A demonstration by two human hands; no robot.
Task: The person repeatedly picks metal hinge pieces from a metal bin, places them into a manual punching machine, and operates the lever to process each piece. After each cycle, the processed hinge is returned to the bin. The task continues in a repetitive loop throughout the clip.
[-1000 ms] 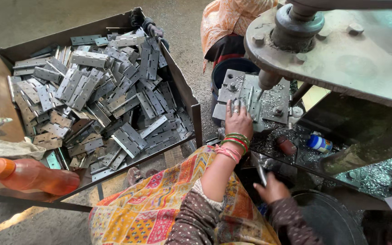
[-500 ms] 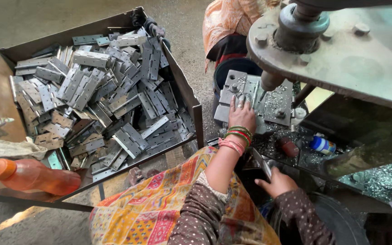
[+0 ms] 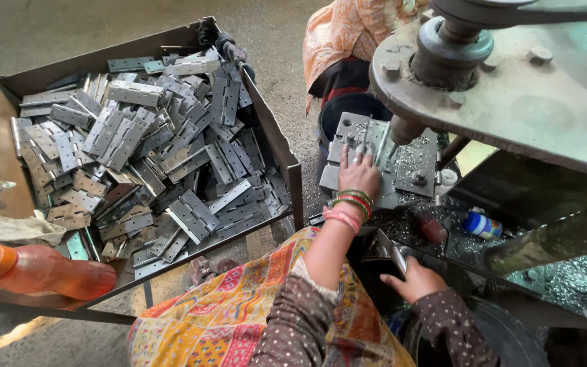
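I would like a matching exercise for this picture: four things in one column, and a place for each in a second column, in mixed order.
Things:
1. left hand
2. right hand
3. bottle
4. hinges

Places:
A. heaped in the tray
B. on the metal plate under the press
C. lying at the tray's near left corner
D. low down, holding a flat metal piece

Pairs: 1-B, 2-D, 3-C, 4-A

workshop | press machine [image 3: 511, 88] | tray [image 3: 276, 136] of metal hinges [image 3: 144, 156] | swarf
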